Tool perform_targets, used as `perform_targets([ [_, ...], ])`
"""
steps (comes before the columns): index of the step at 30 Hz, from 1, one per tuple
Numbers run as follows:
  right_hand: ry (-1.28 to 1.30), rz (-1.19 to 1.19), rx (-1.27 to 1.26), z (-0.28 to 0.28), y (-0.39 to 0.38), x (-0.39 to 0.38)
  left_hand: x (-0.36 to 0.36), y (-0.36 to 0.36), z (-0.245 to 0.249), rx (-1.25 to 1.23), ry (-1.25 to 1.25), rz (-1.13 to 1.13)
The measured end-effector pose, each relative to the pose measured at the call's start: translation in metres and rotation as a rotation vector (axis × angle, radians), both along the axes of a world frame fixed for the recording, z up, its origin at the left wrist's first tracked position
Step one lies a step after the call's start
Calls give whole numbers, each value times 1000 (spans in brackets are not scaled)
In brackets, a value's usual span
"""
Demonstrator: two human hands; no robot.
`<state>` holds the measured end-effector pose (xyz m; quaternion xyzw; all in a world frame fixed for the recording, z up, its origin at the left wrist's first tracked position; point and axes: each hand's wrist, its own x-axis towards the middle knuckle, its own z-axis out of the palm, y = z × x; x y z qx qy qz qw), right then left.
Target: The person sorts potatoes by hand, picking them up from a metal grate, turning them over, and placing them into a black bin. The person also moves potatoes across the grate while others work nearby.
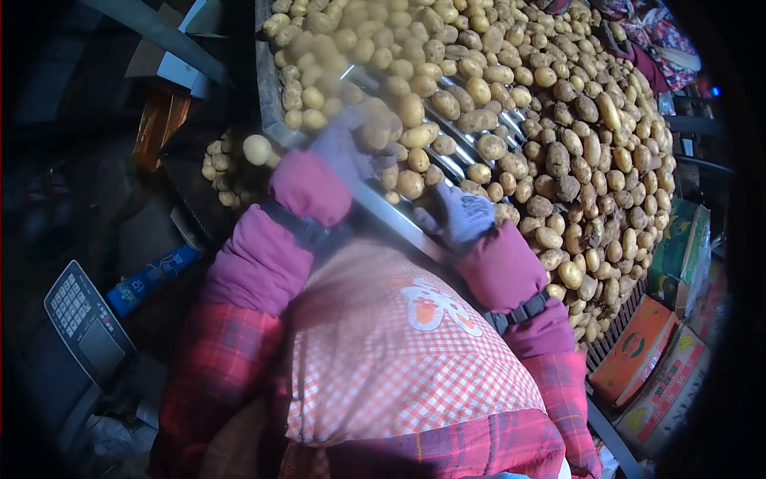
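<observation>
My left hand (339, 145), in a pale glove blurred by motion, reaches over the near metal rim (399, 223). Its fingers curl around a potato (377, 128) at the lower left of the potato pile. My right hand (464, 214), in a light printed glove, rests by the same rim with fingers apart and nothing seen between them. Several potatoes (411, 184) lie between the two hands. Metal rollers or bars (455, 164) show through gaps among the potatoes. Outside the rim, a single pale potato (257, 149) appears above a smaller heap (223, 172).
Potatoes (574, 160) spread broadly to the right, some caked with soil. A scale display with keypad (88, 323) stands at left, beside a blue packet (152, 279). Cardboard boxes (634, 351) stand at lower right. Another person's patterned sleeve (658, 40) shows at upper right.
</observation>
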<state>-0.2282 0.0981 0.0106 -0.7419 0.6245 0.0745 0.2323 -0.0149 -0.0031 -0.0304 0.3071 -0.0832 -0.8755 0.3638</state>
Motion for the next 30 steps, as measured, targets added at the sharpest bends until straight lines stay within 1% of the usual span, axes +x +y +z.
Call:
perform_targets([
  [2,4,-69,67,-6,-9,11,0,-1,1,39,45,-2],
  [3,-20,-70,40,-12,-8,10,-3,-3,13,143,26,35],
  [4,-44,-69,15,-21,-4,6,-1,-4,16,121,63,47],
  [6,-95,-66,-37,-18,0,2,2,-5,20,77,143,62],
  [8,-154,-56,-92,-7,1,0,-1,-8,36,110,41,88],
  [9,-164,-139,-47,-14,5,-3,0,-9,42,126,-14,105],
  [12,-685,-425,76,-39,8,-20,4,-6,31,57,144,59],
  [13,-1031,-788,305,-16,0,-10,3,-5,30,78,167,37],
  [14,-977,-697,249,-7,-13,-18,2,-4,30,100,188,16],
  [15,-1020,-687,208,-5,-25,-21,1,-3,30,121,206,-6],
  [17,-1152,-713,137,13,-47,-11,-5,-3,30,228,288,49],
  [18,-1213,-660,132,19,-59,-10,-8,-4,30,282,325,73],
  [20,-1237,-772,262,40,-83,-13,-14,-6,32,44,218,54],
  [22,-1099,-858,68,11,-104,-26,-11,-5,32,6,225,77],
  [23,-953,-814,34,-1,-109,-32,-6,-4,33,83,290,111],
  [24,-1068,-707,-58,-19,-114,-25,-4,-3,36,160,357,147],
  [25,-804,-512,-169,-29,-114,-25,-5,-2,39,168,226,168],
  [26,-542,-314,-275,-38,-114,-22,-5,-2,38,164,268,178],
  [27,-308,-147,-227,-28,-122,-11,-5,-3,36,159,309,187],
  [28,-98,-86,-27,-15,-132,4,-4,-4,35,151,351,196],
  [30,-155,7,-201,-24,-140,17,-6,-7,22,118,317,258],
])
